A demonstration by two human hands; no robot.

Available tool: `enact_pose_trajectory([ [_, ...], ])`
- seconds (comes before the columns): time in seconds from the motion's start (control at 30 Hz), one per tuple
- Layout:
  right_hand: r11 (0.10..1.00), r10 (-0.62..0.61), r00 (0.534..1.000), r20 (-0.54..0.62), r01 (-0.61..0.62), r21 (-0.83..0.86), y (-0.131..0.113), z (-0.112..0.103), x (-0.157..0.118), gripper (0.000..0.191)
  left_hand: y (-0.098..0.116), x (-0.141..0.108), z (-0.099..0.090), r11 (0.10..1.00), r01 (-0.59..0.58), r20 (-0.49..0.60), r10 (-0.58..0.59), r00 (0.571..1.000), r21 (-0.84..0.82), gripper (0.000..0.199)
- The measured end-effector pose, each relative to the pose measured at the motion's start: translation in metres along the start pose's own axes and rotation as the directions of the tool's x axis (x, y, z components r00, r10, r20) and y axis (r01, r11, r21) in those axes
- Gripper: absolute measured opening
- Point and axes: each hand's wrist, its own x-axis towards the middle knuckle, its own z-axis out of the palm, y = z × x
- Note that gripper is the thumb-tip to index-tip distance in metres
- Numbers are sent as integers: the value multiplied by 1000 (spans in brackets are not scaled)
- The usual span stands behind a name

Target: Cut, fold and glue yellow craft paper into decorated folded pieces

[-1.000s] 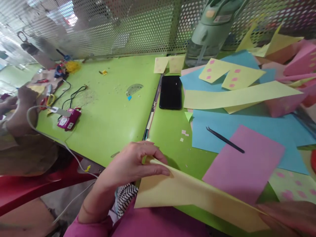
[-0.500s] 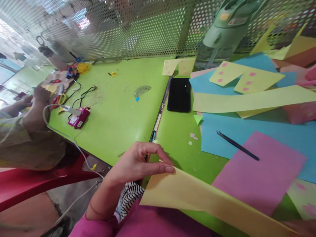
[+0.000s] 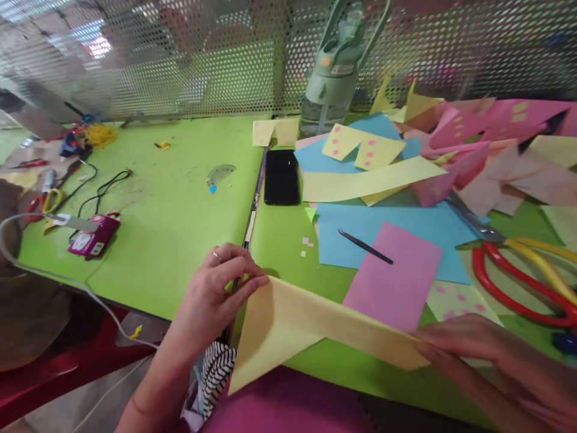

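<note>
A folded yellow paper [image 3: 315,319] stretches between my two hands above the table's front edge. My left hand [image 3: 225,279], with a ring on one finger, pinches its upper left corner. Thumb and fingers of my right hand [image 3: 478,355] hold the paper's right end. Just beyond the paper lies a pink sheet [image 3: 392,276], with black tweezers [image 3: 365,245] resting partly on it and partly on a blue sheet [image 3: 338,231].
Behind are a black phone [image 3: 282,177], a green bottle [image 3: 331,84] and a yellow strip [image 3: 374,180]. Red-and-yellow scissors [image 3: 523,270] lie at right near pink cut papers [image 3: 505,120]. A purple power block [image 3: 94,236] with a cable sits at left.
The view has turned to the right, bringing the scissors and my right hand into sight. The yellow paper's left part now hangs lower, still pinched by my left hand.
</note>
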Motion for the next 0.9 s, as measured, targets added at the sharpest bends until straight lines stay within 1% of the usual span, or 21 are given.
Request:
enact_pose_trajectory([
  [0.03,999,-10,999,46,8,40,-10,-1,8,9,-1,1,-2,1000,7,29,-7,1000,-10,17],
  [0.07,998,14,997,77,-19,61,-17,-2,11,10,-3,3,-5,999,19,76,-16,997,-45,18],
  [0.1,995,54,993,106,-62,74,-21,-1,12,10,-6,4,-7,996,33,130,-21,991,-87,19],
  [0.17,979,187,977,102,-194,58,-24,3,8,13,-15,7,-11,990,70,204,-43,978,-126,21],
  [0.2,967,244,965,94,-249,48,-24,5,6,14,-20,8,-13,990,94,201,-72,977,-102,21],
  [0.23,956,286,954,83,-290,41,-22,6,3,15,-24,9,-13,991,122,168,-112,979,-48,21],
  [0.3,948,311,947,87,-315,43,-16,9,2,12,-27,8,-11,978,178,24,-181,983,106,21],
  [0.33,955,286,952,107,-293,52,-13,10,3,10,-25,8,-8,968,191,-52,-185,981,164,20],
  [0.37,965,245,961,128,-255,66,-11,10,4,9,-19,7,-4,963,183,-107,-164,981,199,19],
  [0.4,974,199,970,141,-212,79,-10,10,7,9,-11,6,1,971,133,-113,-112,987,199,18],
  [0.43,983,147,979,145,-161,92,-10,10,9,10,0,6,6,987,52,-74,-41,996,154,19],
  [0.47,989,98,985,139,-113,101,-11,10,11,12,12,7,11,991,-52,-6,53,999,120,21],
  [0.5,992,60,990,124,-73,103,-14,10,13,15,24,9,16,982,-156,89,147,985,110,23],
  [0.53,994,35,994,107,-46,97,-18,10,14,16,35,11,21,969,-221,161,202,966,109,28],
  [0.57,996,19,995,93,-27,86,-23,10,15,18,45,14,26,961,-259,202,235,951,101,34],
  [0.63,997,-16,997,74,10,75,-33,10,15,20,59,20,33,954,-290,305,254,918,80,35],
  [0.7,998,-37,998,50,34,62,-41,11,14,21,67,24,38,950,-305,373,261,890,64,22],
  [0.73,997,-48,998,42,46,60,-44,12,14,20,69,26,40,948,-312,390,265,882,61,18],
  [0.77,997,-60,998,37,57,58,-46,12,14,18,70,26,41,947,-317,394,269,879,60,18],
  [0.83,995,-80,996,35,78,55,-47,12,14,16,70,26,42,946,-319,389,272,880,59,21],
  [0.9,994,-98,995,28,97,49,-44,11,12,15,68,24,40,947,-316,377,276,884,49,19],
])
